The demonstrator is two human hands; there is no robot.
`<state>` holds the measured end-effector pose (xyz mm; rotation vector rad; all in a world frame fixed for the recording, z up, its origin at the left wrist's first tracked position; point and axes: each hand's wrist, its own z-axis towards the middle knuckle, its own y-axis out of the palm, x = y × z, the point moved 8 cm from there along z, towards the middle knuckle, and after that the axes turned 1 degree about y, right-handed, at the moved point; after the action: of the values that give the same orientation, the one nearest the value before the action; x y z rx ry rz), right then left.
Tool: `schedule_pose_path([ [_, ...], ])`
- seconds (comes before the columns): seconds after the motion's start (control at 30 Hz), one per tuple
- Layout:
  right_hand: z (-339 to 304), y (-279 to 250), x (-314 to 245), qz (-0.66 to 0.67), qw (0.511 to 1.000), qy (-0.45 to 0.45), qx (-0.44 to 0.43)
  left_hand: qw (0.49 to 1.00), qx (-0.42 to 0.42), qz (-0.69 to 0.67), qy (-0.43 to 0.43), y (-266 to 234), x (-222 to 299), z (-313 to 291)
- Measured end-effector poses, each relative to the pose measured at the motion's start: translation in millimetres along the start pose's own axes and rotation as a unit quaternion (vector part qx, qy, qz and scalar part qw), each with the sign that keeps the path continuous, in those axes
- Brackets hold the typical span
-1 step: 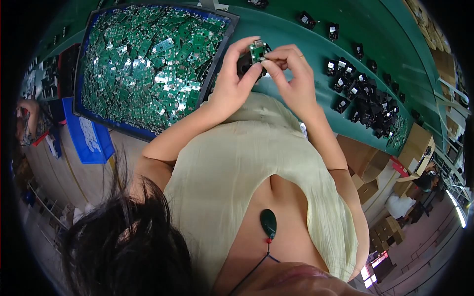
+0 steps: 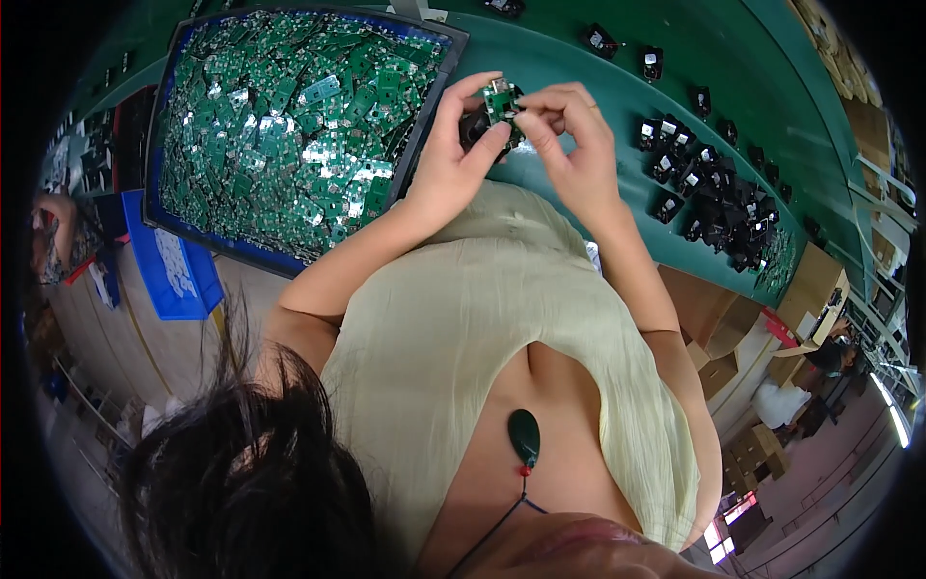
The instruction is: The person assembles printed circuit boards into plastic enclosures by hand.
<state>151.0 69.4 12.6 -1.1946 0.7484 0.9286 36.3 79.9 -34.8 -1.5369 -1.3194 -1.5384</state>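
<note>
At the left, near the floor, sat a blue bin point(image 2: 204, 280); beyond it on the worktop point(image 2: 569, 77) lay a dark-rimmed tray point(image 2: 443, 72), heaped with green boards point(image 2: 289, 125). Just right of the tray, the left hand point(image 2: 449, 159) was raised in front of the person's waist, its grip closed on a single board point(image 2: 500, 99), thumb on the near side and forefinger curled round the far end; a black part point(image 2: 473, 127) showed beneath, though how the two met was hidden. Since the frame before, the board had tipped slightly and the right hand point(image 2: 582, 159) had drawn a little to the right, which suggested the fit was still being adjusted, with neither piece let go. That hand was bent in from the right, wrist low, fingers curled and thumb tip close to the board's right edge; whether its grip pinched the board could not be told. Farther right, black units point(image 2: 733, 198) lay in a pile, a few scattered toward the far side, with a carton point(image 2: 815, 289) at the near right edge.
</note>
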Motion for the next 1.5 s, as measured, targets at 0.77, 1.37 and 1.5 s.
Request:
schedule_pose_path([
  [0.77, 96.1, 42.7, 79.9, 0.047, 0.996, 0.057, -0.053, 0.961, 0.151, -0.173, -0.156, -58.5, -43.4, 55.6],
  [1.37, 46.1, 13.5, 26.1, -0.033, 0.999, 0.024, 0.027, 0.993, 0.010, -0.112, -0.033, -15.2, -1.0, 45.8],
  [1.5, 40.8, 8.7, 6.5, -0.043, 0.999, -0.008, 0.030, 0.991, -0.002, -0.126, -0.055, -11.5, -1.9, 38.4],
])
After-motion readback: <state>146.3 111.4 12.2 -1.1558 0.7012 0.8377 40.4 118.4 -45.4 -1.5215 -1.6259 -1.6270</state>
